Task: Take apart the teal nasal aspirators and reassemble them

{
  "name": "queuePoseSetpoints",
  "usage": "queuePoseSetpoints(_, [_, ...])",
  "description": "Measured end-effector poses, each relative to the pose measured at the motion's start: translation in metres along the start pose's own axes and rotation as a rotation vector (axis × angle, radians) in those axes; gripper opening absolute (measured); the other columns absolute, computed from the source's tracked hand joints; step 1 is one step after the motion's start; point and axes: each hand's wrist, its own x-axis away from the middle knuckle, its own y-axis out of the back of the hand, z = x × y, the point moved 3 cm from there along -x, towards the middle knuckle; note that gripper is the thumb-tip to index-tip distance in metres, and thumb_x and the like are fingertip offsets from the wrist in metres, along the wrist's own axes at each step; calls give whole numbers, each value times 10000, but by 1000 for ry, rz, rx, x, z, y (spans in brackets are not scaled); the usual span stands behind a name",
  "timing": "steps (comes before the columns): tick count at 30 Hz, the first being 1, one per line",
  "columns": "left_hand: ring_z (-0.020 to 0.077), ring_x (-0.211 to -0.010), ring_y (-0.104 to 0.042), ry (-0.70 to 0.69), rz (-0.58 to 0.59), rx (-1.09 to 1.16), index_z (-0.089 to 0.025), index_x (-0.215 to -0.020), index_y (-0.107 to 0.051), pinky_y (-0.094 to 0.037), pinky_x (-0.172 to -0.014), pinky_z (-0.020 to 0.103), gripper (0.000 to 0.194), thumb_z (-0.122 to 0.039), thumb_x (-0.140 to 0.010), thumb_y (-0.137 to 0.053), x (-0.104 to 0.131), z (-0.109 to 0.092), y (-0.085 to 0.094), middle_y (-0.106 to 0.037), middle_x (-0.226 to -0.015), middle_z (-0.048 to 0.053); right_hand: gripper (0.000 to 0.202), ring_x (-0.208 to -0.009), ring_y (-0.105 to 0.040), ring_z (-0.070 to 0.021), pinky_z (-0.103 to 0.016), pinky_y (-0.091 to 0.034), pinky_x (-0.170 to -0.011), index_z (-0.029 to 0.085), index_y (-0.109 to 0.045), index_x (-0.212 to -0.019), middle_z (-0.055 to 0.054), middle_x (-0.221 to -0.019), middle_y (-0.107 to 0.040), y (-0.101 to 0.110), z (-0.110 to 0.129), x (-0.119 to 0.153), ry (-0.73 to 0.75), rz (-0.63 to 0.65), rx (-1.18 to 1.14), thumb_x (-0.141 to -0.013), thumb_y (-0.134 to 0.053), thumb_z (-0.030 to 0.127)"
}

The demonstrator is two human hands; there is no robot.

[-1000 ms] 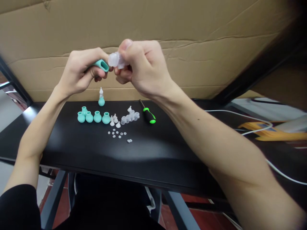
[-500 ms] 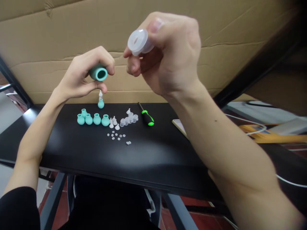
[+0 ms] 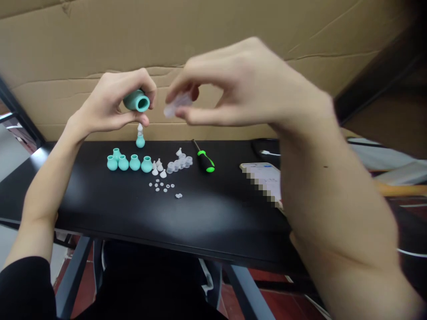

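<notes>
right hand [image 3: 233,84] with thumb and fingers pinching a blurry see-through plastic piece [image 3: 172,107], left hand [image 3: 110,101] curled around a hollow mint-green round bulb [image 3: 131,101], hole showing, both held up above the flat black worktop [image 3: 200,218], more mint-green bulbs [image 3: 134,163] farther down

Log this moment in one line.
left hand: grips teal bulb; right hand: pinches translucent piece; bulb and piece: apart; screwdriver: on table
</notes>
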Motion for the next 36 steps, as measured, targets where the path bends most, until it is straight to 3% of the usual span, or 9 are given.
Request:
queuePoseSetpoints(2, [218,-868,-710,-6,57,-33,-304,-1096,-716,-558,-854,415,457,-748,-986,-713,-1,3,0,-815,-1021,53,31,-793,-641,-192,-372,-479,-829,316,-771,-913,-11,-892,-772,-3,-11,1,11,277,104,-892,-773,292])
queuePoseSetpoints(4, [209,-851,-680,-20,117,-57,-289,-1125,-720,-538,-843,399,523,-792,-981,-691,-2,5,0,-821,-1024,65,86,-800,-666,-203,-368,-467,-786,299,-792,-992,-10,-921,-791,-11,-26,2,-75,486,153,-911,-775,278])
queuePoseSetpoints(9, [203,-787,-629,-36,244,-130,-270,-1165,-735,-498,-814,396,602,-835,-1004,-605,-2,4,-4,-795,-946,51,162,-846,-710,-244,-369,-457,-774,260,-800,-1112,-39,-967,-807,-50,-64,-2,-338,742,336,-977,-779,346])
queuePoseSetpoints(13, [249,-855,-684,-10,342,-116,-322,-1236,-749,-523,-837,436,565,-813,-1011,-585,-2,2,-9,-801,-925,42,138,-889,-722,-257,-363,-454,-784,214,-818,-1082,-62,-941,-807,-88,-90,-1,-395,926,359,-944,-808,220])
queuePoseSetpoints(19, [284,-940,-732,-101,367,-78,-366,-1284,-756,-562,-884,490,456,-709,-1047,-571,-4,5,-12,-811,-894,34,113,-882,-717,-219,-331,-470,-797,209,-824,-1035,-42,-944,-817,-114,-111,7,-422,1027,309,-925,-821,232])
queuePoseSetpoints(23, [282,-937,-729,-87,375,-93,-346,-1282,-763,-559,-894,489,451,-685,-1067,-558,-3,4,-11,-811,-886,38,154,-880,-719,-221,-331,-463,-774,188,-815,-1049,-70,-966,-817,-115,-111,8,-421,1036,307,-960,-806,313])
queuePoseSetpoints(30, [236,-789,-681,-42,419,-144,-316,-1182,-759,-497,-737,410,427,-667,-1086,-536,-4,-5,-11,-818,-939,29,344,-878,-708,-240,-350,-468,-776,189,-829,-1118,-89,-983,-812,-115,-107,8,-468,1086,325,-1060,-663,484])
queuePoseSetpoints(36, [237,-812,-675,-24,404,-81,-335,-1193,-776,-529,-833,433,402,-673,-1057,-606,-4,-2,-11,-813,-915,24,255,-952,-716,-250,-347,-467,-802,185,-846,-1165,-96,-1089,-825,-117,-108,10,-454,1102,316,-1033,-705,352])
